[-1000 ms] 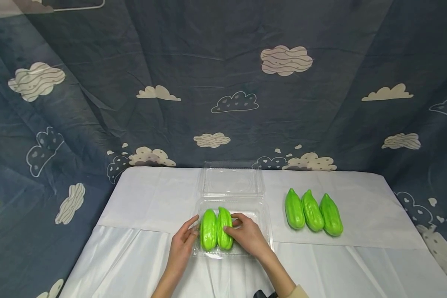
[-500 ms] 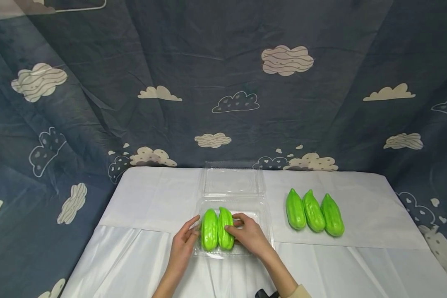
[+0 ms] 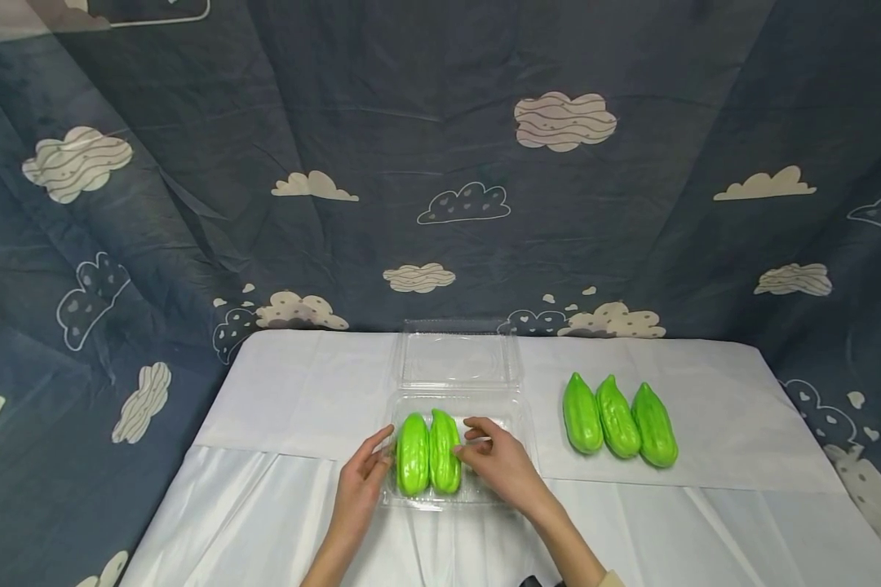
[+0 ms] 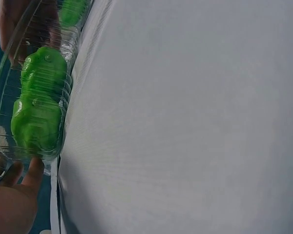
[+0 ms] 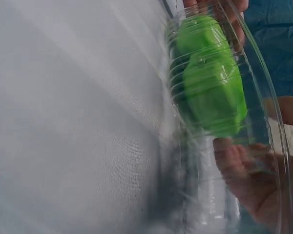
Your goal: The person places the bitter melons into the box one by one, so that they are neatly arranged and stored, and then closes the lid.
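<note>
A clear plastic clamshell box (image 3: 488, 399) stands with its lid (image 3: 458, 359) folded back. Two glossy green ridged bitter melons lie side by side in its left part: a left one (image 3: 413, 454) and a right one (image 3: 444, 452). My left hand (image 3: 360, 477) rests with relaxed fingers against the box's left wall; the left wrist view shows its fingertips (image 4: 35, 168) touching the outside. My right hand (image 3: 501, 461) is over the box's right part, fingers loosely bent and holding nothing, thumb tip close beside the right melon. Whether they touch I cannot tell.
Three more bitter melons (image 3: 618, 417) lie in a row on the white-covered table (image 3: 301, 391), right of the box. A dark cloth with cloud prints (image 3: 382, 122) hangs behind and at the sides.
My right hand has let go of the right bitter melon and drawn slightly to the right. The left hand and both melons in the box keep their places.
</note>
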`<state>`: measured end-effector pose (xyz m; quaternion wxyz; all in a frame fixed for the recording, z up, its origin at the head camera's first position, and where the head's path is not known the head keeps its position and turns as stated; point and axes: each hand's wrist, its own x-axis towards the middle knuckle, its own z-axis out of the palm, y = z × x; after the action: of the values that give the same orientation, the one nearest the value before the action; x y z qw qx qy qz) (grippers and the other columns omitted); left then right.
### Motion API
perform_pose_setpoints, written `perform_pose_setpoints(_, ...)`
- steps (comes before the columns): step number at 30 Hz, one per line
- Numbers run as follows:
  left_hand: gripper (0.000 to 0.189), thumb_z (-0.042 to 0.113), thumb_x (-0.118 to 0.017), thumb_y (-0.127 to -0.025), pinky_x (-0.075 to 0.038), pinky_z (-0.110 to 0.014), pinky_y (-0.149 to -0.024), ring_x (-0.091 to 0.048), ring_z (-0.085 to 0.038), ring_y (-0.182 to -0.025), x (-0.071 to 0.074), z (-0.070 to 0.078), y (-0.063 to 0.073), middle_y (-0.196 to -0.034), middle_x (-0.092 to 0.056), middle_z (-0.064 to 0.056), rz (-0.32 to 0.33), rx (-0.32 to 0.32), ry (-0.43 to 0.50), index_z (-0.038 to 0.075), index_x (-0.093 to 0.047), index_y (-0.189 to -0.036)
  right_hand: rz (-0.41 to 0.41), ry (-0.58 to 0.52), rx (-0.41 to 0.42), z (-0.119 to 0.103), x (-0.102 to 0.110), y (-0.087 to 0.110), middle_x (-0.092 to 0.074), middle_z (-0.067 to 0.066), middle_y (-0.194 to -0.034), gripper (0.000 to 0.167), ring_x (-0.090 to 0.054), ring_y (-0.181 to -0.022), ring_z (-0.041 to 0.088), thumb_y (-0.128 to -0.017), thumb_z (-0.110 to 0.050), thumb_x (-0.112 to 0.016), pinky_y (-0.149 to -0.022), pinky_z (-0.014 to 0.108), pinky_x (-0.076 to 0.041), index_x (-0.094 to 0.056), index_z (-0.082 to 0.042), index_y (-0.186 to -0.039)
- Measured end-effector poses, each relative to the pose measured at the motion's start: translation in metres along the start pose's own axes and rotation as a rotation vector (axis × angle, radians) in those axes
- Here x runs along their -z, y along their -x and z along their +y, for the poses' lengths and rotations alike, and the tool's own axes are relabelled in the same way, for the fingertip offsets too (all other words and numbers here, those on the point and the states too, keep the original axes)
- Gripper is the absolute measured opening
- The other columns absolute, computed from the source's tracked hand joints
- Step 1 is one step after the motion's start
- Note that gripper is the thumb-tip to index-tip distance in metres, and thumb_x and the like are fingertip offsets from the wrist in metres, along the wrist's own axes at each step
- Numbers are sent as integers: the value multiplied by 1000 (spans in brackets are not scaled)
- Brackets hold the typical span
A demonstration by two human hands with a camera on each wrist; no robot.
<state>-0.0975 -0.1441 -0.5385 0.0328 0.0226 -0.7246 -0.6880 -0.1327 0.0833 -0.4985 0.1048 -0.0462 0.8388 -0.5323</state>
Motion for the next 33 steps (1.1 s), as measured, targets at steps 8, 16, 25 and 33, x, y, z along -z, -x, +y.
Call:
perform_pose_setpoints(8,45,0,-53,-96,-46,-21,-96,-58,-31,-120,1,1,1,-128,-61,-22,1,31,-2,9,-54,-140,44,-61,90,0,9,10,-64,11,-119,43,-62,-104,22,-91,-12,-70,-83,29,-55,-59,-7,-132)
perform_pose_setpoints(16,45,-2,-53,-96,-46,-21,-96,-58,-31,-121,1,1,1,-129,-60,-23,3,31,11,8,-54,-140,68,-148,146,-4,24,22,-63,0,-118,40,-61,-106,19,-92,-13,-70,-88,29,-53,-60,-19,-130)
perform_pose_setpoints(25,44,-1,-52,-97,-45,-21,-97,-57,-31,-122,1,1,0,-130,-59,-23,-9,25,15,7,-53,-140,115,-147,213,1,39,31,-63,-1,-119,38,-61,-108,21,-93,-17,-70,-88,28,-53,-59,-19,-130)
perform_pose_setpoints(33,44,-1,-52,-97,-44,-20,-97,-56,-34,-122,0,1,1,-130,-59,-25,-15,-12,20,4,-52,-141,160,-73,239,14,54,36,-62,-5,-119,40,-61,-108,20,-93,-20,-70,-88,26,-52,-58,-22,-131)
